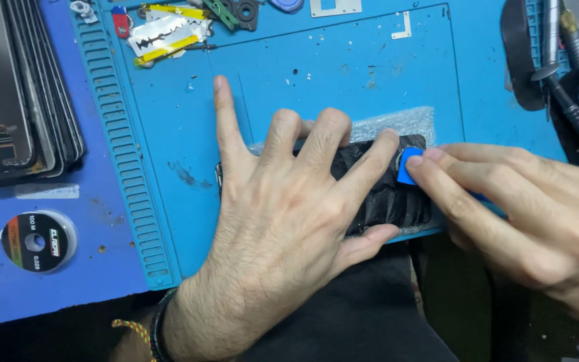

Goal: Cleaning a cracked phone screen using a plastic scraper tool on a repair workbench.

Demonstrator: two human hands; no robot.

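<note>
On the near edge of the blue mat (169, 134), my left hand (283, 221) lies flat, fingers spread, on the black phone (387, 191), whose long axis runs left-right, w/ my right hand (524, 221) pinching a blue pick (407, 165) at its right end.

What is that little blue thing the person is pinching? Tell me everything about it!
The blue plastic pick is a small, flat, smooth piece with rounded corners, bright blue like the mat. The right hand pinches it in its fingertips, hiding much of it. Its free end rests tilted on the right part of the black crinkled device, beside a fingertip of the left hand, which presses flat on that device.
</note>
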